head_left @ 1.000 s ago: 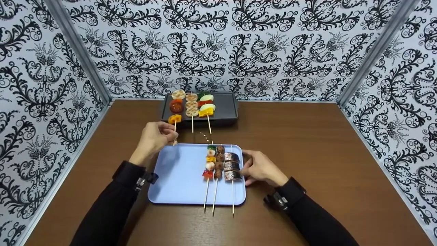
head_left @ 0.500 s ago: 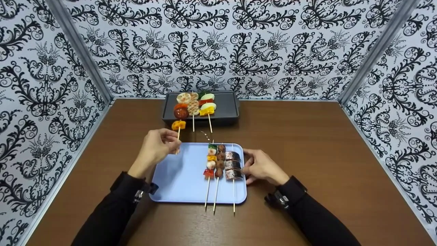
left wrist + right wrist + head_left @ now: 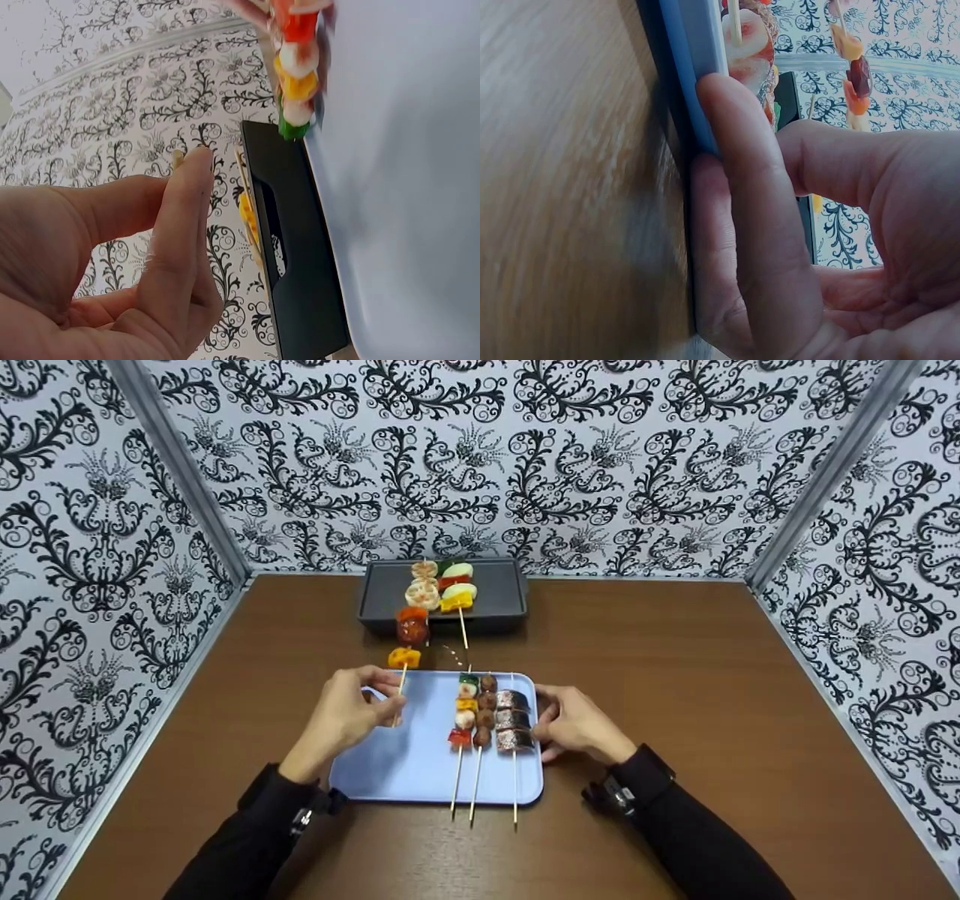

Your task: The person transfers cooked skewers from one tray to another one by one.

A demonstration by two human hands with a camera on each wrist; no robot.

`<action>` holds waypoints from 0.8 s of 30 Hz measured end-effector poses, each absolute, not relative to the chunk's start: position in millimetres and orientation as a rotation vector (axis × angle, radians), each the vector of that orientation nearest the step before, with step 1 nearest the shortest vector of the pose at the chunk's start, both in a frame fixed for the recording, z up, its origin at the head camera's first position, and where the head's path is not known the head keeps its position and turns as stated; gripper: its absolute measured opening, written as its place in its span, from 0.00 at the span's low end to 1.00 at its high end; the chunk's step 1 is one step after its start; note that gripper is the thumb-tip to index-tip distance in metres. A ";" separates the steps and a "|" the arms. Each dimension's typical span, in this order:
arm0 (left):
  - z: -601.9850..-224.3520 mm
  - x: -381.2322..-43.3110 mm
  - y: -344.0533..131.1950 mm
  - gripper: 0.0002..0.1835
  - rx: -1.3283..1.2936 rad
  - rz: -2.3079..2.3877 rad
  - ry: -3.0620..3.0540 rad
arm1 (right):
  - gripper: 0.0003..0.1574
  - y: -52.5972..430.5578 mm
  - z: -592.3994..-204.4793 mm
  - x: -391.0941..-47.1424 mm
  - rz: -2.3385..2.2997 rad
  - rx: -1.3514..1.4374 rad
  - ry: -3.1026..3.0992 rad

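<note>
My left hand (image 3: 352, 709) pinches the bare stick of a vegetable skewer (image 3: 412, 626) between thumb and fingers. It is threaded with a yellow piece, a tomato and an orange-red piece, and its far end overlaps the grill plate in the head view. The stick's tip pokes out at the fingertips (image 3: 196, 161) in the left wrist view. My right hand (image 3: 577, 724) grips the right edge of a light blue tray (image 3: 420, 780). On the tray's right half lie a mixed skewer (image 3: 466, 720), a meatball skewer (image 3: 486, 701) and a fish skewer (image 3: 514, 720).
Behind the tray stands a dark grill plate (image 3: 495, 592) bearing a lotus root skewer (image 3: 424, 571) and an onion and pepper skewer (image 3: 456, 585), sticks toward me. Brown table (image 3: 660, 660) surrounds these. Patterned panels (image 3: 480, 457) wall in the back and sides.
My left hand has drawn the vegetable skewer off the grill plate, toward me and slightly right, over the tray's far left part. The right hand keeps its grip on the tray edge.
</note>
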State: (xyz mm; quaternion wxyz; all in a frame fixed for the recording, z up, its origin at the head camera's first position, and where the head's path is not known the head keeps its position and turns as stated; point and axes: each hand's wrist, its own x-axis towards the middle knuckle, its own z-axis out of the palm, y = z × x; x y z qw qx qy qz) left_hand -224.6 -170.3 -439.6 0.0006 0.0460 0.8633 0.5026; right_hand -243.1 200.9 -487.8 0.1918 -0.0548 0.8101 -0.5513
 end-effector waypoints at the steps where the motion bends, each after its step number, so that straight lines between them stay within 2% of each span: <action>1: -440.5 -221.9 -170.0 0.13 0.151 1.569 2.718 | 0.61 200.8 -487.8 -243.0 -1.546 -0.153 2.275; 24: -462.5 -185.0 -161.5 0.11 0.199 1.501 2.704 | 0.62 200.2 -486.3 -242.8 -1.546 -0.151 2.258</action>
